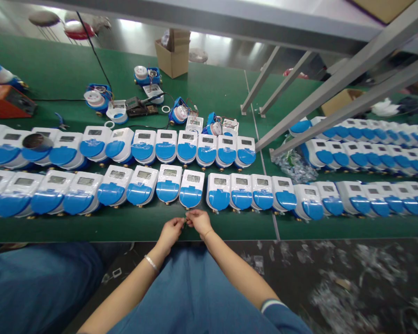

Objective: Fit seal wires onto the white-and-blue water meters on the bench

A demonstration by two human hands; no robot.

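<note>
While I watch the head view, both hands sit together at the near edge of the green table point(125, 227), about centre. Left hand point(170, 230) and right hand point(199, 221) have fingers curled, tips meeting, pinched on a small part point(186, 221) between them. The part is tiny, thin and pale; too small for me to tell what it is. It hangs just over the table edge, just near of the closest meter point(191, 188).

That meter: white body, grey display window on the far half, rounded blue flap on the near half, brass fitting showing at its near end. It stands in the near row point(264, 191), which runs left to right across the whole table. A small gap separates it from its right neighbour.

The far row point(167, 144) holds the same white and blue units, side by side, touching. Beyond it lie opened units point(98, 97) with loose wires, and a cardboard box point(173, 58) at the far edge. Orange case point(7, 103) far left. Grey frame struts point(334, 88) slant across the right side.

Bracelet point(151, 263) on the left wrist. Clear plastic scraps point(334, 287) litter the floor, near right.
</note>
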